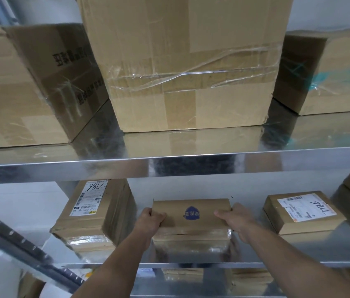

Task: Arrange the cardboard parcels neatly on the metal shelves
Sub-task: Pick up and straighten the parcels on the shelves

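Observation:
A small flat cardboard parcel with a blue logo (191, 211) sits on top of another taped parcel (191, 239) on the middle metal shelf (298, 250). My left hand (150, 222) grips its left end, thumb on top. My right hand (236, 220) grips its right end the same way. To the left stands a taller labelled parcel (92, 214). To the right lies a flat labelled parcel (303, 214).
The upper shelf (169, 162) carries three large boxes: one at the left (30, 87), a taped one in the middle (187, 61) and one at the right (328, 72). More parcels (182, 274) show on the shelf below. A slotted upright (19, 239) slants at the lower left.

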A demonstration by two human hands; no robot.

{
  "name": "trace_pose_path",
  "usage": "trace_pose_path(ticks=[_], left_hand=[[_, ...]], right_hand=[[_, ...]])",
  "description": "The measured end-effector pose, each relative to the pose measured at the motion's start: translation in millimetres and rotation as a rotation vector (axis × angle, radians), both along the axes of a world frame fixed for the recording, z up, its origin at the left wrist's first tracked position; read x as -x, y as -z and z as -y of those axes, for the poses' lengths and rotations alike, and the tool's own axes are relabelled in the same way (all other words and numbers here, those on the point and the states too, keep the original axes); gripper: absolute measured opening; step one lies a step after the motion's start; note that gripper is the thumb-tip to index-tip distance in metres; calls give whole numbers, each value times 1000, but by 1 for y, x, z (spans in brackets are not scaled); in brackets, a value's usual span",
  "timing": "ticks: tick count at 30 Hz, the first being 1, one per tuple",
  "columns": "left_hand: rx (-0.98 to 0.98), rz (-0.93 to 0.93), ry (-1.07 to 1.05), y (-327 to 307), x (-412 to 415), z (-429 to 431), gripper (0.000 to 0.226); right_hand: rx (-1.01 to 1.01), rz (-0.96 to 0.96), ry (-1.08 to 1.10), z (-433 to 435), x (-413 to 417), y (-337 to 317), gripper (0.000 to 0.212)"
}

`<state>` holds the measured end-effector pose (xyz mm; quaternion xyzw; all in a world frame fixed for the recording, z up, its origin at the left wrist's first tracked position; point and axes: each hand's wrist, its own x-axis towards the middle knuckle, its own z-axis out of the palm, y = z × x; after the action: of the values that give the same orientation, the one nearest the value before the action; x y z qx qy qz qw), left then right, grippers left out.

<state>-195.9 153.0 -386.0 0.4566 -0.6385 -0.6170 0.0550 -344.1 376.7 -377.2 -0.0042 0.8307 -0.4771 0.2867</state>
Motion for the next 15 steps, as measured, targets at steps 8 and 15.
trace_pose_path(ticks=[8,15], left_hand=[[64,65,8,0,5,-1,20],[96,96,-18,-3,8,-6,21]], right_hand=[[-57,24,-31,5,11,12,46],[-101,31,13,8,16,25,68]])
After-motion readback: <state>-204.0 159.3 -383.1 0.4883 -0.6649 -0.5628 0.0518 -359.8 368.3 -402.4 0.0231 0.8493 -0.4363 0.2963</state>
